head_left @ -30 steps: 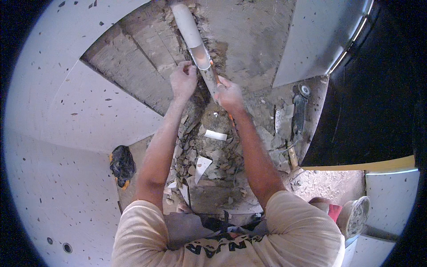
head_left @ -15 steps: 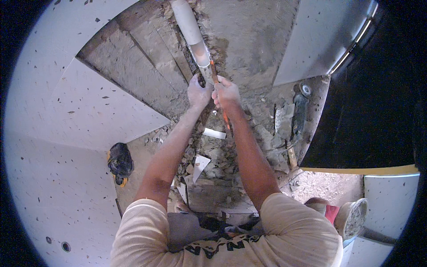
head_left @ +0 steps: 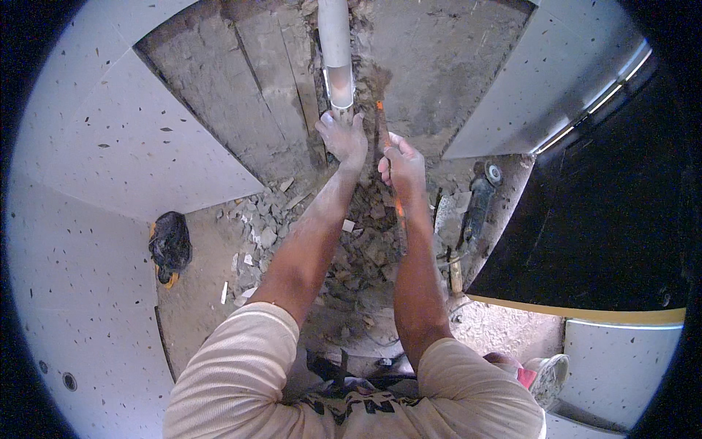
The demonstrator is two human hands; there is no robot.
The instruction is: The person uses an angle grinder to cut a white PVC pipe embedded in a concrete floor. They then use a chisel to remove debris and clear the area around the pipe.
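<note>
A pale grey plastic pipe (head_left: pixel 335 33) lies in a broken-out channel in the floor, and the upper wall of its near part is cut away. Just below that opening my left hand (head_left: pixel 342 139) straddles the narrower end piece, thumb on one side and fingers on the other; my palm hides part of it. My right hand (head_left: pixel 404 170) is closed around a slim rusty bar with orange paint (head_left: pixel 383 128). The bar points away from me, right of the pipe and apart from it. Broken rubble (head_left: pixel 373 245) lies below both hands.
An angle grinder (head_left: pixel 479 208) rests at the right, near a wooden handle (head_left: pixel 456 276). A black bag-like bundle with yellow parts (head_left: pixel 171 245) lies at the left. Speckled white panels (head_left: pixel 146 139) flank the channel. A dark panel (head_left: pixel 585 234) and a bucket (head_left: pixel 550 380) are at the right.
The bar and my right hand have moved right, away from the pipe. My left hand now lies across the pipe's end piece instead of beside it. The whole view has turned somewhat.
</note>
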